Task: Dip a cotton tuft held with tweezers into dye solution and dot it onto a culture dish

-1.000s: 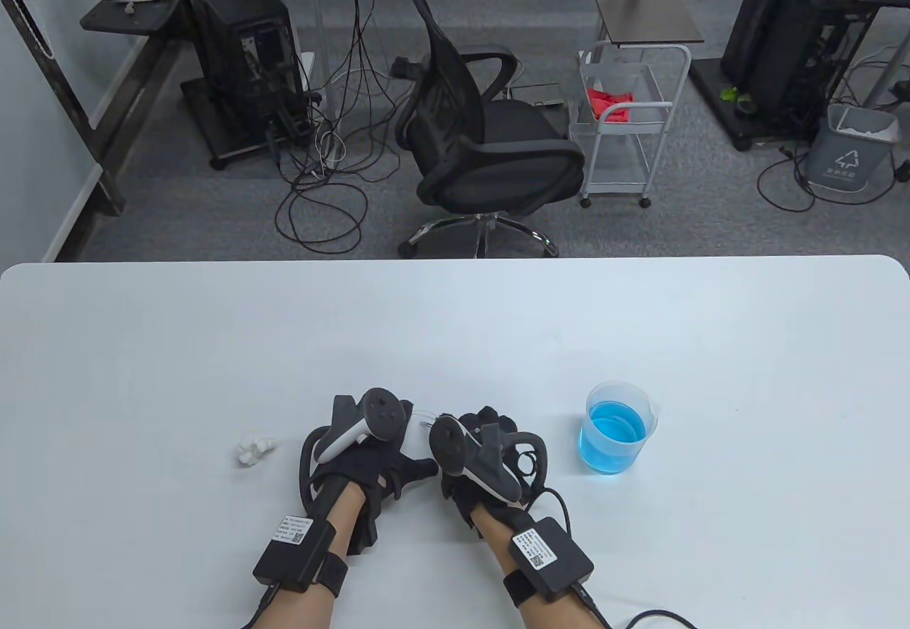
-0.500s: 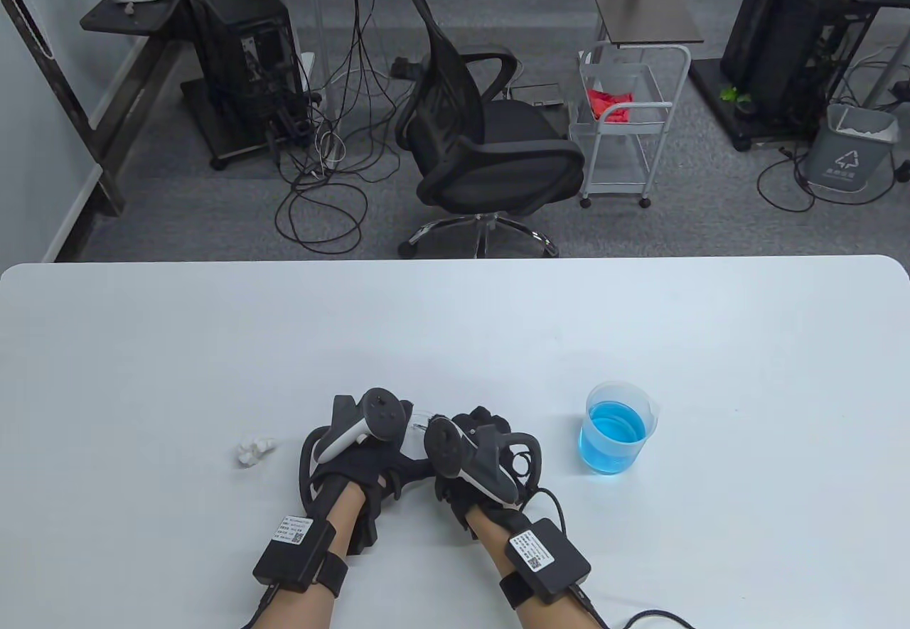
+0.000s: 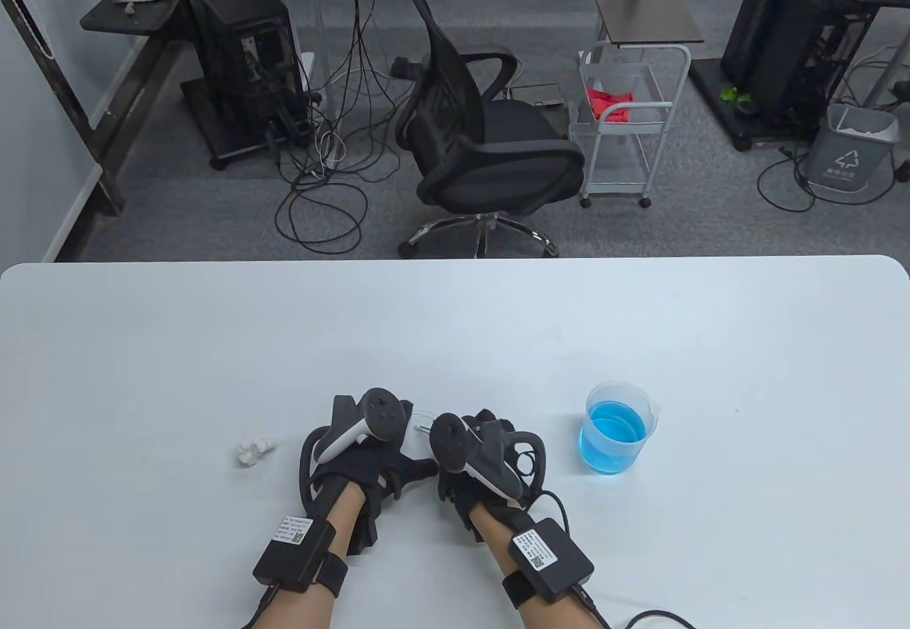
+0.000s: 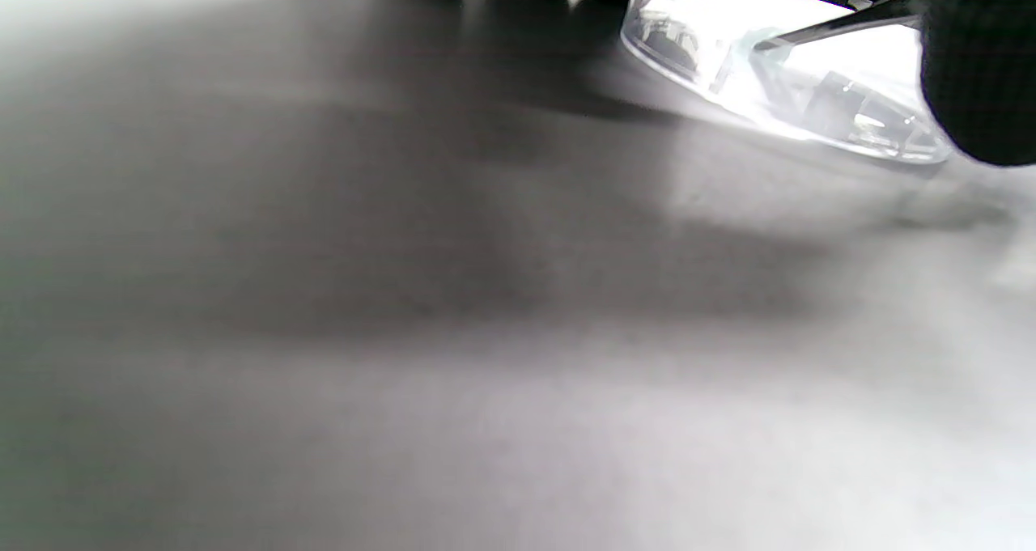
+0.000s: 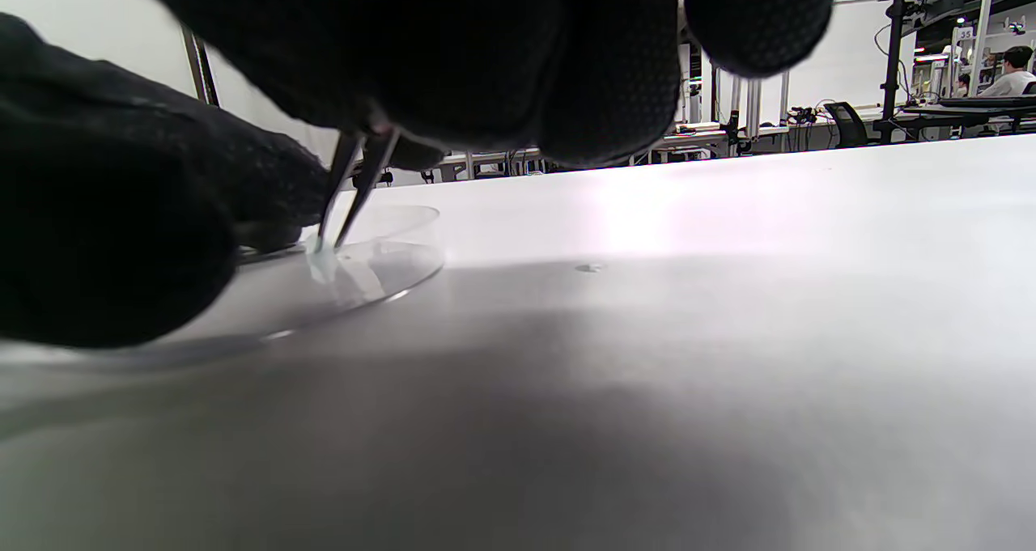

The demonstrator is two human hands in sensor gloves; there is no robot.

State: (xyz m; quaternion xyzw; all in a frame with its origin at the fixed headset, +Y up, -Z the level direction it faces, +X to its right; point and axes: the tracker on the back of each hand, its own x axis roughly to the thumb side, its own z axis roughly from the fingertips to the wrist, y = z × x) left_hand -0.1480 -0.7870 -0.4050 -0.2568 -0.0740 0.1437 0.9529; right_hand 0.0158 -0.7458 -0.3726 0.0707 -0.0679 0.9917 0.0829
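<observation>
White tabletop carries clear culture dish near front edge, beaker w/ blue dye solution to its right, cotton wad at left.

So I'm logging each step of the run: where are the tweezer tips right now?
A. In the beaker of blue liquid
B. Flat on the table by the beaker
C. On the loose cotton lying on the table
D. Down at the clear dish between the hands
D: the right wrist view shows the tweezers angled down from the right hand, tips with a pale tuft at the dish, far from the beaker.
</observation>
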